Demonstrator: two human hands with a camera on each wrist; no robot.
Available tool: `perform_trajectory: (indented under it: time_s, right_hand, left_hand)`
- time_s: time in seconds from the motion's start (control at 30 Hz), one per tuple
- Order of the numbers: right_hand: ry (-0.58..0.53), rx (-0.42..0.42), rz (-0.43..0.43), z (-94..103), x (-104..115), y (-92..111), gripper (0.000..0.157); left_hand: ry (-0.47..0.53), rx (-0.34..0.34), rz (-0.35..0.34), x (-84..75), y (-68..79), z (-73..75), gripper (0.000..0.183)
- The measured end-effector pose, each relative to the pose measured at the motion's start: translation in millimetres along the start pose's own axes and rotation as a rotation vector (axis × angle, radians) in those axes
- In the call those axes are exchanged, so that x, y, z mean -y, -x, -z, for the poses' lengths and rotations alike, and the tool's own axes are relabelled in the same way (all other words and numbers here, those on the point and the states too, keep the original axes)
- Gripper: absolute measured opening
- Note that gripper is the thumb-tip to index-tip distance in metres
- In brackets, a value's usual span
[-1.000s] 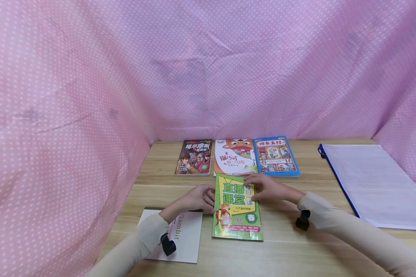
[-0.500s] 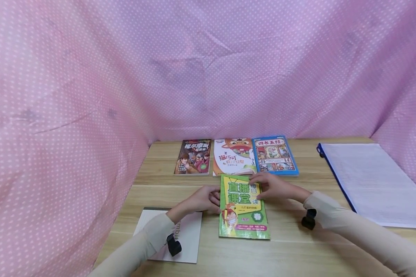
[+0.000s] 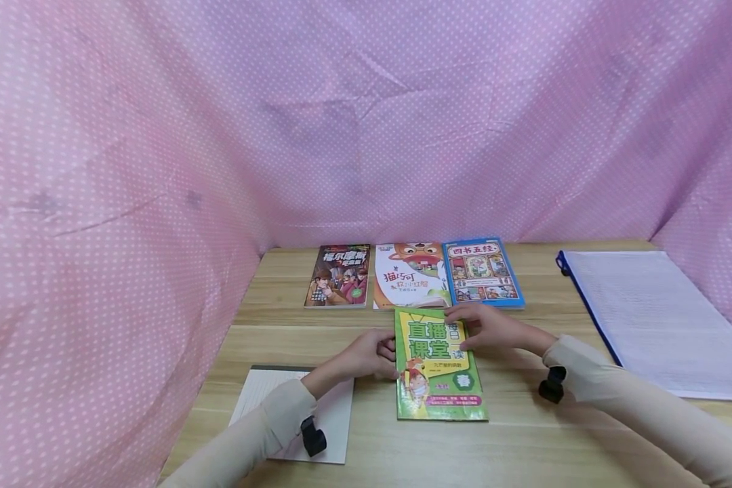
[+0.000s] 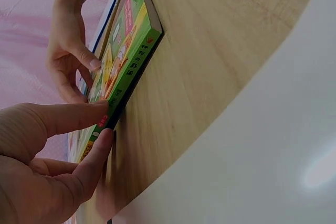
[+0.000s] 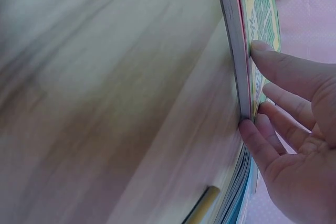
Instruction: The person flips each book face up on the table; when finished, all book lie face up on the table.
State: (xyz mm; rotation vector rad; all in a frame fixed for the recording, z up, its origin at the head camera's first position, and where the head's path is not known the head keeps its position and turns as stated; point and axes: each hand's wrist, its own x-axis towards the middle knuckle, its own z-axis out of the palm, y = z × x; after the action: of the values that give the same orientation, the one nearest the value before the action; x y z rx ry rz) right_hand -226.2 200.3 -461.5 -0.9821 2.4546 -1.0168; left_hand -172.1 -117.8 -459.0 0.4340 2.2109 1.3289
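A green and yellow children's book (image 3: 442, 388) lies cover up near the middle of the wooden table, in front of a row of three books. My left hand (image 3: 366, 356) holds its left side; in the left wrist view the thumb and a finger pinch the spine (image 4: 126, 77). With my right hand (image 3: 494, 329) I grip its upper right corner, thumb on the cover and fingertips at the page edge (image 5: 239, 61). Whether the book touches the table or is slightly raised, I cannot tell. Beneath my left forearm is a pale writing pad (image 3: 335, 427), partly hidden.
Behind are a dark comic-style book (image 3: 338, 278), a white book with a fox-like picture (image 3: 410, 274) and a blue-bordered book (image 3: 484, 274). A whitish zip pouch (image 3: 659, 318) lies at the right. Pink dotted cloth (image 3: 366, 135) hangs around the wooden table (image 3: 524, 440).
Both hands have shifted the green book to the right, away from the writing pad, keeping their hold on it. The back row of books and the pouch stay in place.
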Motion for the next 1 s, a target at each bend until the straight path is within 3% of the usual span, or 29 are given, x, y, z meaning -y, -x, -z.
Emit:
perform_trajectory:
  time_s: [0.17,0.47,0.8,1.0]
  right_hand:
    - [-0.01,0.002,-0.001,2.4,-3,3,0.049]
    - [-0.011,-0.005,-0.001,3.0,-3,7,0.049]
    - [-0.04,0.033,-0.004,7.7,-5,10,0.053]
    - [-0.042,0.048,-0.037,8.2,-9,11,0.056]
  left_hand:
    - [0.019,0.007,-0.028,2.1,-2.1,-4.1,0.071]
    - [0.006,-0.017,0.007,-0.3,-4.3,-8.0,0.079]
    - [-0.019,-0.032,0.001,2.1,-10.4,-8.3,0.086]
    - [-0.015,-0.028,0.012,2.9,-11.9,-8.4,0.084]
